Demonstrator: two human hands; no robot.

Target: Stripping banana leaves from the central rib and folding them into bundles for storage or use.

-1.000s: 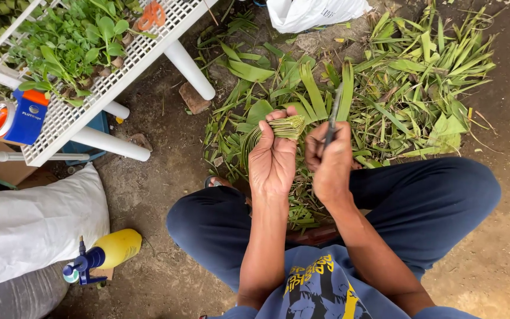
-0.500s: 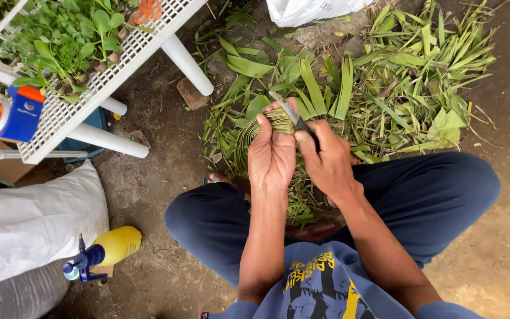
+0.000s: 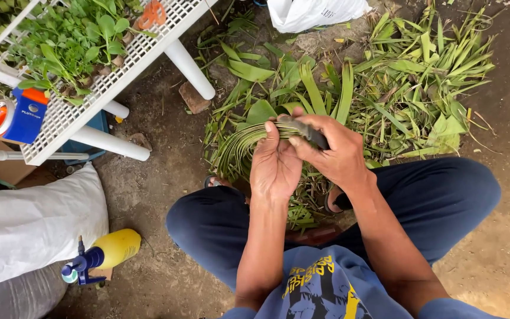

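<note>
A bundle of long green leaf strips [image 3: 240,145] is arching leftward, with a dark knife [image 3: 308,131] lying across its gathered end.

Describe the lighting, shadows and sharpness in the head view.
Head view: soft, even daylight, no glare; only faint shadows under the white lattice table. The left hand gripping the bundle of long green leaf strips and the right hand are sharp; no visible motion blur.

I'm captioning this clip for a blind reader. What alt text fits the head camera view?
Seen from above, a seated person's left hand grips a bundle of long green leaves while the right hand holds a dark knife against it. Cut leaves cover the dirt ahead; a white rack of seedlings and a yellow spray bottle sit to the left.
</note>
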